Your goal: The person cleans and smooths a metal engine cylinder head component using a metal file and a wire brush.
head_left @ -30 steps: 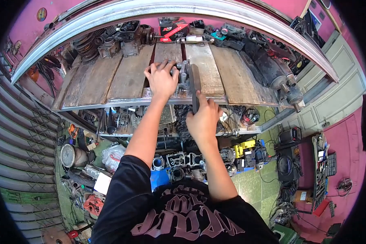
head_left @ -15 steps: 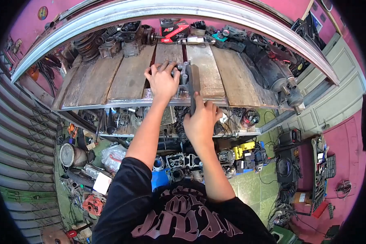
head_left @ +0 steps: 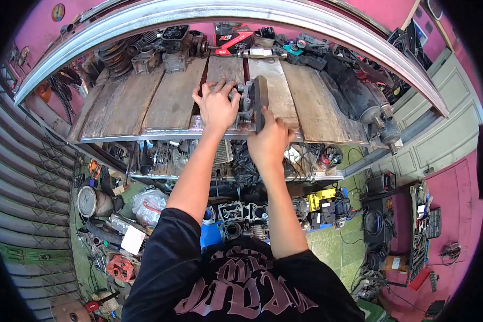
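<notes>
On the wooden bench lies a small grey metal engine part (head_left: 246, 102) with several raised posts. My left hand (head_left: 219, 109) grips its left side from above, fingers bent over it and partly hiding it. A long, flat, dark metal bar (head_left: 261, 96), file-like in shape, is in my right hand (head_left: 269, 144), fingers closed round its near end. The bar points away from me along the part's right side. Whether the two touch cannot be made out.
Wooden planks (head_left: 177, 99) form the bench top. Engine parts (head_left: 175, 59) and a red-and-black box (head_left: 233, 40) stand at the back, with an exhaust muffler (head_left: 362, 99) at right. A metal rail (head_left: 236, 12) arches across above. Below are a cluttered shelf and floor parts.
My right hand has moved the dark bar forward and slightly right, away from me. My left hand stays on the engine part, nearly unmoved.
</notes>
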`<state>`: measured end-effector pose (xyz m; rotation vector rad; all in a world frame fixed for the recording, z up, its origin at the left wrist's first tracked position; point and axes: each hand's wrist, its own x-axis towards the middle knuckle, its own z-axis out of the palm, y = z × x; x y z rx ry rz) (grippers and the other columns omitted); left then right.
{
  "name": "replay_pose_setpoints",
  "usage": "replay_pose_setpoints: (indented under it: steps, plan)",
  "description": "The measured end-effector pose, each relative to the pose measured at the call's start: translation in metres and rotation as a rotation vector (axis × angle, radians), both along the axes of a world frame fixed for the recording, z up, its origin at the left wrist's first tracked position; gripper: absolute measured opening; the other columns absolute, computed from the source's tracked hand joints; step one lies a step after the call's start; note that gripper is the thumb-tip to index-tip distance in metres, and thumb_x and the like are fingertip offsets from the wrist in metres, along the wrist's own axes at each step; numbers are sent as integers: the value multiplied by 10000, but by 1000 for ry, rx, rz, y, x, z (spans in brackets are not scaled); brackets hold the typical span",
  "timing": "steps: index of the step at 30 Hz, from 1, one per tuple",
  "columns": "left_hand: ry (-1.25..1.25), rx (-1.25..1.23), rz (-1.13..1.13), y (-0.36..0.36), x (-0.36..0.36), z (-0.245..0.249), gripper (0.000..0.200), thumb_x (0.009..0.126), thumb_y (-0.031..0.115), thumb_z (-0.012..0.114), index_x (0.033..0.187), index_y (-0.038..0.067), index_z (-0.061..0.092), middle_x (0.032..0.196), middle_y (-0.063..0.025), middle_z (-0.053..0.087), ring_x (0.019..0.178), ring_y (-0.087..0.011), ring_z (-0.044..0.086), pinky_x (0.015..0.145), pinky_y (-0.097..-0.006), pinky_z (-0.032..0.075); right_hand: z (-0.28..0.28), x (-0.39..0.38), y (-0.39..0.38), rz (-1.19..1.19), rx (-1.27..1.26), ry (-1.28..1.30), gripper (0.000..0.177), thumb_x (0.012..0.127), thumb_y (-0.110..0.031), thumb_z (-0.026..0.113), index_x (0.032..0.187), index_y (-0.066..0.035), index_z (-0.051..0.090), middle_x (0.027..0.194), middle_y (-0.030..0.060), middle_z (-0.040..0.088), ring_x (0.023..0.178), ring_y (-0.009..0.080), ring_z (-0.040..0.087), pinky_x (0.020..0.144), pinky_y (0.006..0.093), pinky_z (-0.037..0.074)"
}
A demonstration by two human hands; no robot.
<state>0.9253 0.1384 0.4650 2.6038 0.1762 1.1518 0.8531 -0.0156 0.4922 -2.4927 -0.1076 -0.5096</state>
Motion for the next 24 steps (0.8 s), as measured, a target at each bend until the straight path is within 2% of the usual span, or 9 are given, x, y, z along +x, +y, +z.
replay_pose_setpoints:
  steps: [3, 6, 12, 15, 18, 21, 24]
  plan:
    - [-5, -9, -2, -2, -2, 2, 298, 939, 344, 635, 1140, 197, 798, 1334, -14, 727, 1282, -260, 554, 1169, -556, 243, 3, -50, -11, 65, -80, -40, 722, 733, -88, 805, 1430, -73, 617, 1183, 241, 651, 1167, 402, 600, 1111, 577, 314]
    - [-30, 2, -16, 0, 0, 0, 283, 937, 341, 636, 1123, 202, 798, 1311, -12, 737, 1283, -264, 553, 1167, -563, 243, 0, -56, -15, 57, -49, -42, 724, 728, -89, 813, 1426, -71, 619, 1125, 236, 664, 1134, 388, 609, 1099, 567, 323]
    - [15, 16, -12, 1, -1, 3, 284, 952, 328, 622, 1159, 251, 801, 1329, 17, 734, 1298, -261, 543, 1180, -585, 217, -1, 29, 3, -21, -7, 28, 677, 734, -126, 822, 1384, -68, 642, 1085, 215, 697, 1122, 379, 639, 1065, 546, 350]
    - [-25, -7, -27, 0, -1, 2, 279, 946, 344, 629, 1131, 221, 799, 1279, -8, 748, 1302, -276, 541, 1185, -577, 220, 5, 35, 2, -4, 46, 66, 658, 739, -148, 827, 1367, -63, 648, 1115, 230, 695, 1136, 386, 641, 1069, 557, 349]
    - [-32, 13, -6, 0, 1, -1, 288, 948, 347, 627, 1144, 223, 799, 1306, -6, 738, 1322, -275, 528, 1189, -581, 217, 1, -4, -1, 16, -48, -81, 656, 735, -136, 819, 1365, -60, 649, 1093, 232, 689, 1116, 390, 640, 1074, 568, 345]
    - [-22, 19, 0, -1, 0, -1, 297, 948, 351, 629, 1159, 226, 797, 1333, -7, 727, 1346, -272, 510, 1191, -588, 214, 7, -57, -9, 50, -111, -49, 677, 745, -120, 803, 1401, -91, 639, 1151, 230, 677, 1178, 391, 631, 1106, 580, 342]
    - [-7, 18, -7, 1, 1, -2, 299, 946, 350, 634, 1164, 225, 796, 1340, -7, 724, 1358, -275, 501, 1190, -594, 215, 3, -66, -10, 36, -96, -49, 683, 747, -124, 800, 1409, -99, 636, 1117, 223, 687, 1141, 404, 649, 1094, 576, 354]
